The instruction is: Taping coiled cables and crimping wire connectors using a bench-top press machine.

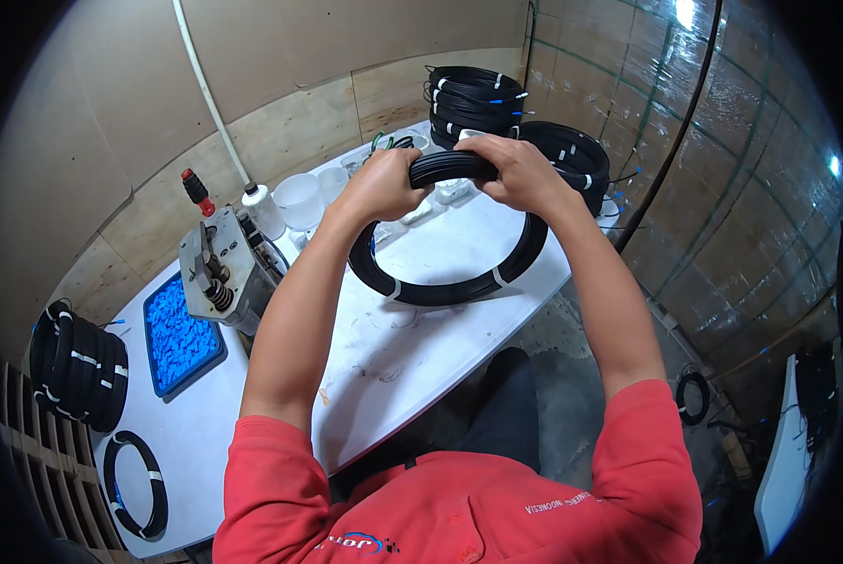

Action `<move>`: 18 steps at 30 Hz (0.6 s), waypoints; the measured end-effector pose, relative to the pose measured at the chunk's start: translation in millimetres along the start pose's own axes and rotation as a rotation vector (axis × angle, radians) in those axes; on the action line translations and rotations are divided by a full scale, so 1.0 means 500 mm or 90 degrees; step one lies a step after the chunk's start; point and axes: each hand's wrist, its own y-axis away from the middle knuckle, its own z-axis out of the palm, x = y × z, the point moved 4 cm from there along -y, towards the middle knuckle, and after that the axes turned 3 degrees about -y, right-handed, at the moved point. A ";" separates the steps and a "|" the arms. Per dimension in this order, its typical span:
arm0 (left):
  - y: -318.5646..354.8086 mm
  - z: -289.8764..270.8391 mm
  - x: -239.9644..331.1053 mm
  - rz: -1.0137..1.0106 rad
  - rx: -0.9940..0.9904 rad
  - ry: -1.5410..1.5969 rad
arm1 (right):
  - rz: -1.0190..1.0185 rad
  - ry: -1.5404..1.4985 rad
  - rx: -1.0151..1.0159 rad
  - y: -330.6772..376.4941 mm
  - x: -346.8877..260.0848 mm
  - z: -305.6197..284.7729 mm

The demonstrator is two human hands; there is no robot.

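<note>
Both of my hands grip the far side of a coil of black cable (445, 293), which is bound with white ties. My left hand (390, 180) is wrapped round it at the left, and my right hand (518, 172) holds it a little to the right. The coil is tilted, its far side raised toward me and its near side low over the white table (374, 348). Just beyond my right hand stand a stack of black cable coils (475, 99) and another coil pile (572, 155).
Left of my arm stands a metal bench machine (229, 258) beside a blue tray (217, 359) of small blue parts. Behind it are a white bottle (264, 209) and a translucent tub (298, 199). More coils (81, 371) and a single coil (158, 495) lie at the far left.
</note>
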 end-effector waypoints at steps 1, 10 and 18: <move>-0.002 0.002 -0.003 0.022 0.012 0.008 | -0.004 0.006 0.010 -0.001 -0.005 -0.001; -0.011 -0.001 -0.027 -0.051 -0.063 -0.079 | 0.037 0.041 -0.007 -0.010 -0.021 0.010; -0.006 0.001 0.009 0.034 0.075 -0.022 | 0.045 0.045 -0.012 -0.011 -0.015 0.008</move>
